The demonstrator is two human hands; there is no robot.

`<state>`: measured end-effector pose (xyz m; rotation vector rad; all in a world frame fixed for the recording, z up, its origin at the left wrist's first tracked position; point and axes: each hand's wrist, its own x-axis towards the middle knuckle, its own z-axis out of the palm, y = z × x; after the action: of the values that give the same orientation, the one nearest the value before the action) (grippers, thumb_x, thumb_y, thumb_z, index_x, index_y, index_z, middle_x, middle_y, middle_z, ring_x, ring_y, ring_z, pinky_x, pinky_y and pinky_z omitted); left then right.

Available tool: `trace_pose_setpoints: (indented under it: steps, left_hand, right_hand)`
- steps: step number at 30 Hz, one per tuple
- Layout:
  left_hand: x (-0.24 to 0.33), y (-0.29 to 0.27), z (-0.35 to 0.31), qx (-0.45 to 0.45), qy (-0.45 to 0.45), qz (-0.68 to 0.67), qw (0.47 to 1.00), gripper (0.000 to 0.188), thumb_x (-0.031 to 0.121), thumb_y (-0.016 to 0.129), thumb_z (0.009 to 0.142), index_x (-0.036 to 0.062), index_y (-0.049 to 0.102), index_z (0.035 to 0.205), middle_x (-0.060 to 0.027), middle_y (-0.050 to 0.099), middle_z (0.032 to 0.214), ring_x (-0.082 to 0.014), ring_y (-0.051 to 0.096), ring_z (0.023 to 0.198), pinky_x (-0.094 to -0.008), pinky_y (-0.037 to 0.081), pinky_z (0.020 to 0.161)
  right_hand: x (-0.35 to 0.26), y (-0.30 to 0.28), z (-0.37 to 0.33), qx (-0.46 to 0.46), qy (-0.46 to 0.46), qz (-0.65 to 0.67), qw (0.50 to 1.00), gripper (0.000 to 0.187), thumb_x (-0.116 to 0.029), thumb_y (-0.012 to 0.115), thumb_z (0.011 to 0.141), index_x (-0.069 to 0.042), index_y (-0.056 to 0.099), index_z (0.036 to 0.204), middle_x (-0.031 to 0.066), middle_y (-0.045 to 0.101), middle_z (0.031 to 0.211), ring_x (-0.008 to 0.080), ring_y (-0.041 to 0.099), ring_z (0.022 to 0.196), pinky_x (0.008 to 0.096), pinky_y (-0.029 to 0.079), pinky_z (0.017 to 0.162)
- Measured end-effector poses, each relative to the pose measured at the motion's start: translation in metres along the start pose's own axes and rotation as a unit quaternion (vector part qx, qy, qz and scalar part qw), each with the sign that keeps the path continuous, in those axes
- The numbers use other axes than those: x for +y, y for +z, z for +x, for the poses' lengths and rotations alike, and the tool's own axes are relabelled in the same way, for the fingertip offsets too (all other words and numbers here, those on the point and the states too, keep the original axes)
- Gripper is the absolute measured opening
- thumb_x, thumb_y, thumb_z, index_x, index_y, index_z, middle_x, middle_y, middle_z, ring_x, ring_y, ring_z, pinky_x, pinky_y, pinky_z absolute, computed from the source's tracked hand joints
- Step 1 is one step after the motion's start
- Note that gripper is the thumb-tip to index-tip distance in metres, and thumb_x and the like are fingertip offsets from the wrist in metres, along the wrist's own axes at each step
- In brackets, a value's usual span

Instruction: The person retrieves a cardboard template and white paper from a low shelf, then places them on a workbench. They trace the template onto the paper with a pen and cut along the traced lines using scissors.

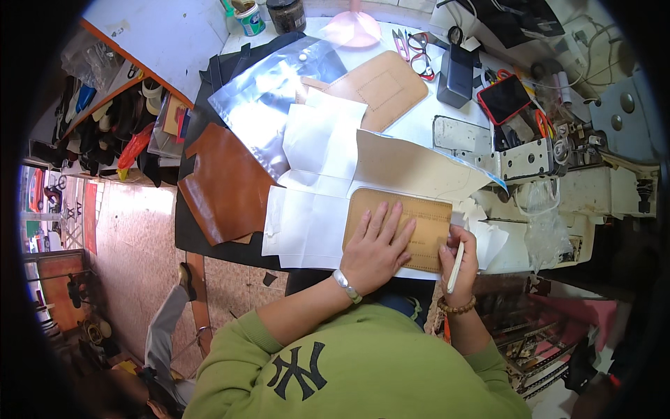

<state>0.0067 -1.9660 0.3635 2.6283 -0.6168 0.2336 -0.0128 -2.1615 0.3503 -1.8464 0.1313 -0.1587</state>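
The left hand (375,257) lies flat, fingers parted, on a tan panel (431,234) at the desk's (413,127) front edge. The right hand (463,260) grasps a white stick (455,271).

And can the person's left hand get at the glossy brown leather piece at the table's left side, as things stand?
Probably yes: the left hand rests on a tan rectangular panel, and only creased white paper seems to lie between it and the glossy brown leather piece.
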Motion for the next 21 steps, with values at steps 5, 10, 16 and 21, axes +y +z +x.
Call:
trace_pose_setpoints:
  steps: [5,10,16,21]
  left_hand:
    - [0.001,-0.002,-0.001,0.024,0.007,-0.006,1.0,0.057,0.038,0.068,0.078,0.0163,0.056,0.13,-0.0166,0.048,0.139,-0.0337,0.048,0.126,-0.0454,0.04,0.102]
    - [-0.004,-0.004,-0.005,0.027,0.054,-0.054,0.997,0.055,0.034,0.068,0.079,0.0091,0.056,0.126,-0.0162,0.049,0.137,-0.0323,0.049,0.125,-0.0437,0.041,0.101]
    - [-0.008,-0.004,-0.014,0.074,0.116,-0.017,0.99,0.031,0.017,0.055,0.086,0.0071,0.062,0.114,-0.0138,0.057,0.129,-0.0267,0.056,0.118,-0.0413,0.043,0.099]
    - [-0.001,-0.001,-0.016,0.073,0.087,0.001,0.994,0.031,0.018,0.054,0.085,0.0064,0.062,0.113,-0.0148,0.056,0.13,-0.0283,0.055,0.12,-0.0424,0.043,0.098]
  right_hand:
    - [-0.005,0.001,0.003,0.002,0.025,0.013,1.0,0.033,0.007,0.058,0.083,0.0,0.053,0.116,0.0006,0.045,0.089,0.009,0.044,0.081,0.0208,0.042,0.074]
    - [-0.004,-0.001,0.012,0.008,0.02,0.032,0.999,0.032,0.008,0.057,0.083,0.0,0.054,0.113,0.0003,0.046,0.088,0.0082,0.043,0.08,0.0196,0.041,0.072]
    - [0.004,-0.005,0.016,-0.015,-0.002,-0.011,1.0,0.032,0.002,0.06,0.085,-0.002,0.053,0.116,-0.0007,0.047,0.093,0.0082,0.044,0.084,0.0211,0.04,0.08]
    - [0.005,-0.006,0.017,-0.027,-0.02,-0.031,0.999,0.033,0.003,0.059,0.085,-0.002,0.053,0.116,-0.0003,0.048,0.094,0.0089,0.044,0.085,0.0218,0.04,0.081]
